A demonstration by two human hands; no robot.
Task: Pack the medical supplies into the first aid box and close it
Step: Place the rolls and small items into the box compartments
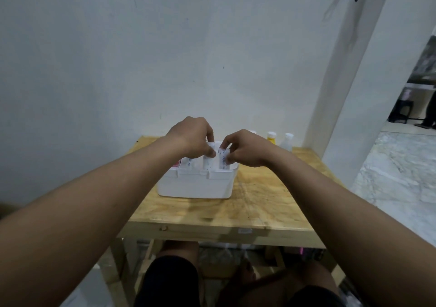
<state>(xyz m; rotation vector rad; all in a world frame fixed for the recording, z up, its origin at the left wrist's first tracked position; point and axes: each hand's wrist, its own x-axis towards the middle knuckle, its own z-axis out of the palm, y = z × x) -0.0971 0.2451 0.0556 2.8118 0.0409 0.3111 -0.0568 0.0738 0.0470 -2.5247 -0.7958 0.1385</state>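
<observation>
First aid box (pixel 195 184) sits open on the desk (pixel 271 195). Above it, left hand (pixel 192 136) fingers pinch one white packet (pixel 209 162); right hand (pixel 247 149) fingers pinch another printed packet (pixel 223 159).

Your box (pixel 194 184) sits mid-frame on the counter (pixel 259 203); bottles (pixel 288 141) stand behind it, upper right.

single view only: head cam, wide-angle, looks forward and down along both forearms. left hand (pixel 192 139) and right hand (pixel 247 148) sit near frame centre, at arm's reach. bench (pixel 259 203) fills the middle below and around the hands, wall beyond them takes the upper half, knees at the bottom edge. edges bend, floor shows right of the hands.
</observation>
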